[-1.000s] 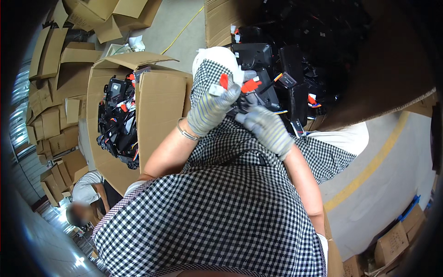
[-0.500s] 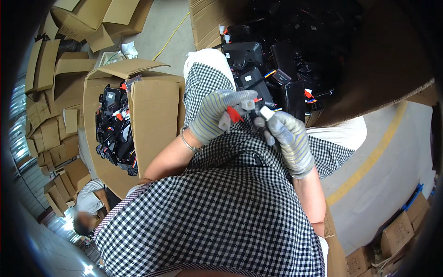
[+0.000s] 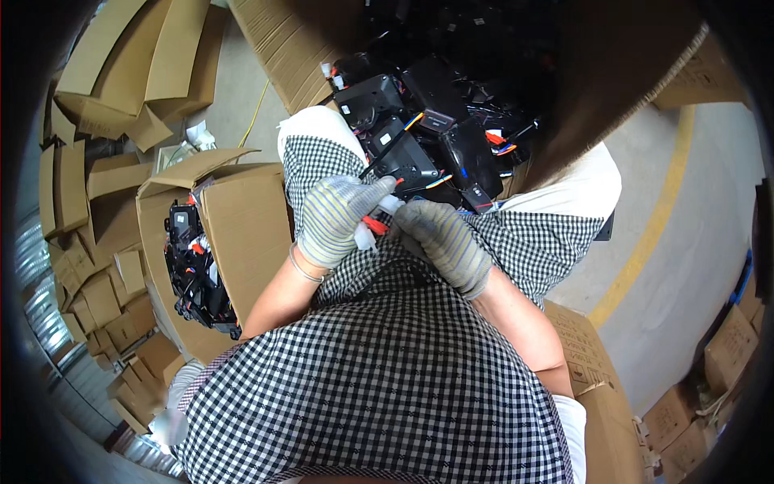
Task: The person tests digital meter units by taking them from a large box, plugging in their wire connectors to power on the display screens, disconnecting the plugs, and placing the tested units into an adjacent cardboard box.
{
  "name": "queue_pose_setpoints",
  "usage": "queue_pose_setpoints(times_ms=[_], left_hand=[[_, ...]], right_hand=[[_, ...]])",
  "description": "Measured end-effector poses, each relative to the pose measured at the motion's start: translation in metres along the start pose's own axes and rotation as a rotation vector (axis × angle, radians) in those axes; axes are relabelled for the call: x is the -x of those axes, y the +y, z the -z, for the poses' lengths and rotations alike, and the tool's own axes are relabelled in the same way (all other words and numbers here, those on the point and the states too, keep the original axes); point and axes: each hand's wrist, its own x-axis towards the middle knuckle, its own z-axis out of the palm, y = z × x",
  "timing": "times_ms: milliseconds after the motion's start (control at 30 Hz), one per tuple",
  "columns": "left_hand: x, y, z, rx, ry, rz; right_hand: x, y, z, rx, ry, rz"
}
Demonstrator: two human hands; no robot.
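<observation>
Above my checked apron, my two gloved hands meet, both closed. My left hand [image 3: 334, 216], in a striped grey glove, pinches a bundle of wire connectors. From its fingers show a white plug connector [image 3: 390, 204], a red connector [image 3: 375, 227] and another white connector [image 3: 364, 237]. My right hand [image 3: 446, 242] has its fingertips at the upper white connector, gripping at its right side; its fingers partly hide what lies between the hands. Just beyond, black flat devices with coloured wires, one a black case [image 3: 399, 145], lie in a large open carton.
At left stands a cardboard box [image 3: 246, 234] holding more black devices [image 3: 193, 266]. Flattened and open cartons [image 3: 121, 73] pile up behind it. A large carton's dark flap rises at upper right. A yellow floor line [image 3: 653, 226] runs along the right, near other boxes [image 3: 730, 347].
My right hand has come left and turned, bringing the white connector it held against the one in my left hand. The view has shifted, and the white connectors now appear together.
</observation>
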Motion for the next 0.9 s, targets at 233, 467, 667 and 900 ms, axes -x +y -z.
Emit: queue_pose_setpoints(times_ms=[233,467,667,900], left_hand=[[-0.005,0.006,0.0,-0.047,0.065,-0.068],[-0.007,0.003,0.002,-0.058,0.027,-0.073],[-0.016,-0.006,-0.003,0.064,0.009,0.216],[-0.04,0.003,0.061,1.343,0.973,0.488]], right_hand=[[0.003,0.009,0.007,-0.152,-0.045,0.003],[0.0,0.013,0.006,-0.135,-0.036,0.002],[0.01,0.003,0.006,0.225,-0.066,0.323],[0.067,-0.021,0.082,0.015,-0.309,0.022]])
